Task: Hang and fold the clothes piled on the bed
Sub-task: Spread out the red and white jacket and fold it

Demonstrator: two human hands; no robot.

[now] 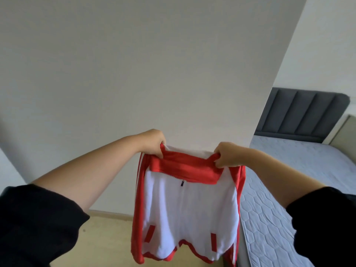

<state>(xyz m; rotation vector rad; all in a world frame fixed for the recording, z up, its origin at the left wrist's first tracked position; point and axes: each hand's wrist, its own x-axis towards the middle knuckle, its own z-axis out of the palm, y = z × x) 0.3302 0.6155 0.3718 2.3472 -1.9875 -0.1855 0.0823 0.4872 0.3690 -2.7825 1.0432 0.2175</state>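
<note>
A white and red zip jacket (pixel 189 209) hangs in the air in front of me, its front facing me, zip closed, red collar at the top. My left hand (pixel 152 140) grips the left end of the collar. My right hand (pixel 228 155) grips the right end. The red sleeves with white stripes hang down along both sides. The hem reaches the bottom of the view.
A plain white wall (pixel 134 74) fills the space behind the jacket. To the right stands a bed with a bare quilted mattress (pixel 289 180) and a grey padded headboard (pixel 302 112). Light wooden floor (pixel 107 237) shows below the wall.
</note>
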